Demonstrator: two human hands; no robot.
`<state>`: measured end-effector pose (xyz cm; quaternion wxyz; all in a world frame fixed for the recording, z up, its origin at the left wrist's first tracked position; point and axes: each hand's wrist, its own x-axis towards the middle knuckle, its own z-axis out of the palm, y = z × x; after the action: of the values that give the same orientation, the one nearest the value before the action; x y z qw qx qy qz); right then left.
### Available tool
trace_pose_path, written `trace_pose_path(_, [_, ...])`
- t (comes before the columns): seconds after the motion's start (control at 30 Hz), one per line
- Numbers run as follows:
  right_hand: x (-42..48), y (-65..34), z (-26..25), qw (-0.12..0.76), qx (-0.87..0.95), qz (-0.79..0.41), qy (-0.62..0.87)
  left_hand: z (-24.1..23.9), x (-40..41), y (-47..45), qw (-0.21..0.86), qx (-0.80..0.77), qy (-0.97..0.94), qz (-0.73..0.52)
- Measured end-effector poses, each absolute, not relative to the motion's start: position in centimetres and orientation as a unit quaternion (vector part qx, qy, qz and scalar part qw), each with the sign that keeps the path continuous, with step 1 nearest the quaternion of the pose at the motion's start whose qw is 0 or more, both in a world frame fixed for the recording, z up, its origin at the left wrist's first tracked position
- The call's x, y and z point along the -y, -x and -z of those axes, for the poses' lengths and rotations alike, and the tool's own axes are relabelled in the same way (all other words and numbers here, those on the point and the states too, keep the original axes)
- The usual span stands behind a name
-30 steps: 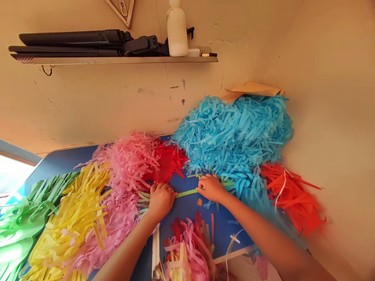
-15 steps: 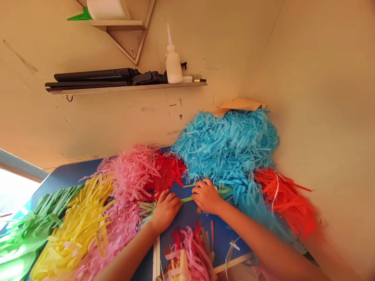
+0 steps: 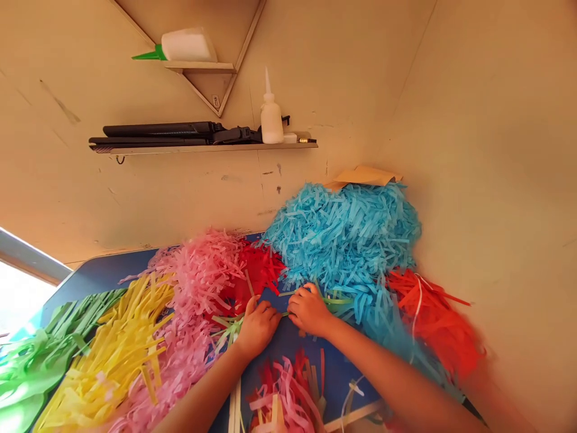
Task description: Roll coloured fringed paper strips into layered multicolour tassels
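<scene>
My left hand point(image 3: 259, 325) is closed around light green paper strips point(image 3: 229, 328), whose loose ends fan out on its left. Close by on the right, my right hand point(image 3: 309, 310) has its fingers curled on the same strips, and more green ends point(image 3: 338, 300) come out past it toward the blue heap. A thin green stretch shows in the small gap between the hands. Both hands are low over the blue table point(image 3: 295, 349). In front of them lies a tassel of pink, red and yellow strips point(image 3: 293, 391).
Heaps of blue point(image 3: 347, 234), pink point(image 3: 207, 264), red point(image 3: 259, 264), yellow point(image 3: 108, 349), green point(image 3: 40, 355) and orange-red point(image 3: 442, 325) paper strips surround the hands. Above, a wall shelf point(image 3: 216, 149) holds a black flat iron point(image 3: 157, 135) and a white bottle point(image 3: 271, 120). Wooden sticks point(image 3: 235, 403) lie near the front.
My hands have come slightly closer together along the green strips, the right one moving left. The camera view has tilted up a little, so the shelf sits lower.
</scene>
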<state>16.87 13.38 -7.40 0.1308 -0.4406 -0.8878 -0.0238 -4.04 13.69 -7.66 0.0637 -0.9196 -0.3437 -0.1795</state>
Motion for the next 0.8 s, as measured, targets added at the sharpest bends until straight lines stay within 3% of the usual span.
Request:
trace_pose_path(0.47, [-12.4,-20.2,8.6,0.153,0.819,-0.135,0.536,7.6,-13.0,6.6,-0.072,0.464,0.869,0.153])
trace_pose_path(0.8, [-13.8,-19.5,7.3,0.082,0.789,-0.198,0.576,7.2,-13.6,5.7,-0.097,0.512,0.844,0.125])
